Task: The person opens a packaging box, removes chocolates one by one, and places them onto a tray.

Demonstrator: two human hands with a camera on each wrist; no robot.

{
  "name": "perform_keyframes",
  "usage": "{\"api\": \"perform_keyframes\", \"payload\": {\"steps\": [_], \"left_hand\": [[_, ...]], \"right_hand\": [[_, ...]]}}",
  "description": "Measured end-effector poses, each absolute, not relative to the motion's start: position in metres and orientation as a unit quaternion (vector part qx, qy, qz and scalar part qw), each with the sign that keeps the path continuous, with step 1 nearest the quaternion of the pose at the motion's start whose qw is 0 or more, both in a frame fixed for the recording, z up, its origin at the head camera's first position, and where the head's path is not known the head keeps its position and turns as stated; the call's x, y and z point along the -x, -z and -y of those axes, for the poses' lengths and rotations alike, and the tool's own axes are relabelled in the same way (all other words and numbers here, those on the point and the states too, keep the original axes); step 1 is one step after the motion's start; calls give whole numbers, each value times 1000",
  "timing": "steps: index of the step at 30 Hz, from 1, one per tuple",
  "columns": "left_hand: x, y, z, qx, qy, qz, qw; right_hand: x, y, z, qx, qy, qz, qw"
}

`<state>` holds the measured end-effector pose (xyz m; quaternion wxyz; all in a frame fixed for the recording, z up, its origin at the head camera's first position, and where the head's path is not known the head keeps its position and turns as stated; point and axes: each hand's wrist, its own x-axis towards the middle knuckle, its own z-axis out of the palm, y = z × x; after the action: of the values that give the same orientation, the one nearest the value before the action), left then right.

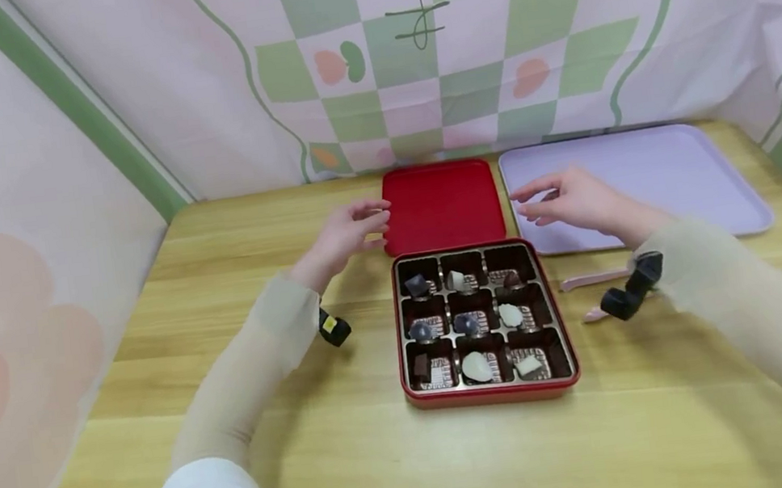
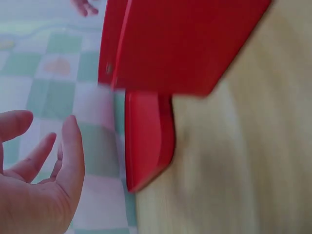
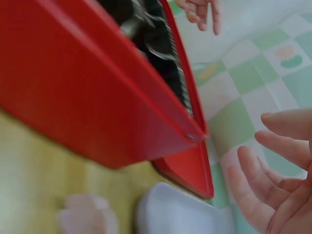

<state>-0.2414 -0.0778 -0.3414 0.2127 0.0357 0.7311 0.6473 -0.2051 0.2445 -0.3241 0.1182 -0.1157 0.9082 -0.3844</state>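
A red box (image 1: 492,396) stands uncovered on the table, its dark insert divided into several compartments. Pieces that look like chocolates lie inside, among them a white oval one (image 1: 477,366) and a dark round one (image 1: 422,330). Behind the box lies its flat red lid (image 1: 441,205). My left hand (image 1: 358,227) hovers at the lid's left edge with loosely bent fingers, holding nothing. Over the left edge of a lavender tray (image 1: 654,175) my right hand (image 1: 569,199) is held up, fingers spread and slightly bent, also with nothing in it. Both wrist views show the palms bare.
Pink utensil-like pieces (image 1: 589,281) lie right of the box, partly hidden by the right wrist's black camera mount (image 1: 633,291). Another black mount (image 1: 333,327) hangs under the left wrist. A patterned cloth (image 1: 404,55) rises behind the wooden table (image 1: 331,471).
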Motion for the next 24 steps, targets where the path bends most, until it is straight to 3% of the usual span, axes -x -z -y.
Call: {"api": "perform_keyframes", "payload": {"steps": [13,20,24], "left_hand": [[186,352,90,-106,-601,-763,212],[169,357,94,-124,-575,-784,200],[162,358,96,-134,-562,-793,197]], "right_hand": [[161,337,-249,171,354,-917,73],[144,342,-252,158,419,-887,115],[137,343,-254,175,397,-895,106]]}}
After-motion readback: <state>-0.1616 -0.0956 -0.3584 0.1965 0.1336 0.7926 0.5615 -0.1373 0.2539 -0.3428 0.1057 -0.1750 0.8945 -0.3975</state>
